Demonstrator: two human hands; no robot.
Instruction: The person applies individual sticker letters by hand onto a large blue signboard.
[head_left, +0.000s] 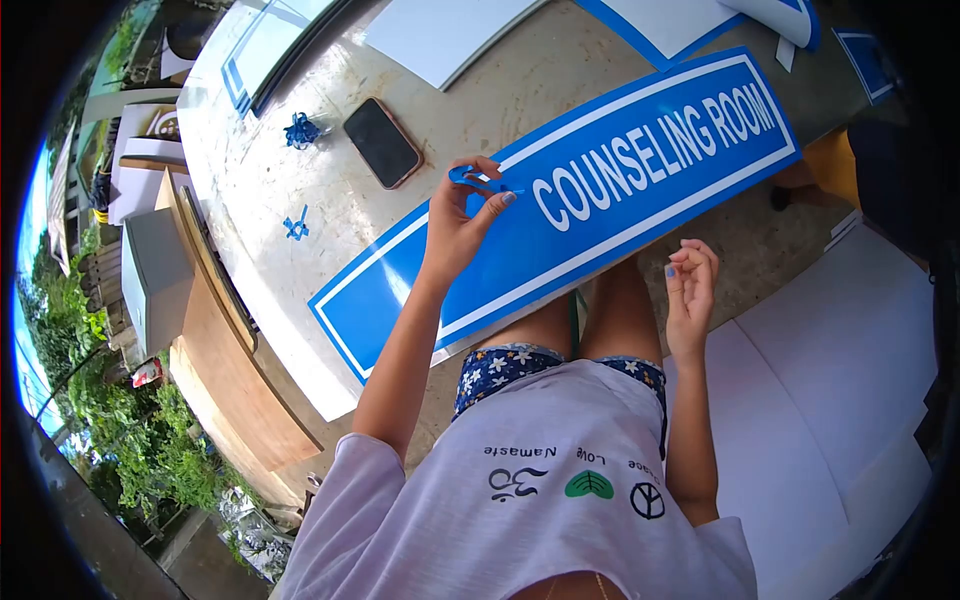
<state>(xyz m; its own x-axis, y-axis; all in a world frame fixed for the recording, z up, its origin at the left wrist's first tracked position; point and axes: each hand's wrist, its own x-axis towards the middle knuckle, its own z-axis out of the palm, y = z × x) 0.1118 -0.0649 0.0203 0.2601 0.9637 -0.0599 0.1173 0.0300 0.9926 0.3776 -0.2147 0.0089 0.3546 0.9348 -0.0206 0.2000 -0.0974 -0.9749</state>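
Note:
A long blue sign [480, 290] with white lettering "COUNSELING ROOM" and a white border lies across the table edge, over my lap. My left hand [462, 225] is above the sign, left of the lettering. Its thumb and fingers pinch a curled blue strip [466, 177], which looks like thin vinyl. My right hand [692, 295] is raised off the sign's lower edge, near my right thigh. Its fingers are loosely curled and I see nothing in them.
On the table [270, 210] are a phone [384, 143], a crumpled blue ball of scraps [301, 130] and a small blue scrap [296, 223]. White panels [445, 35] and blue-edged sheets [670, 25] lie at the far side. Large white sheets [800, 390] are at right, boards [235, 370] at left.

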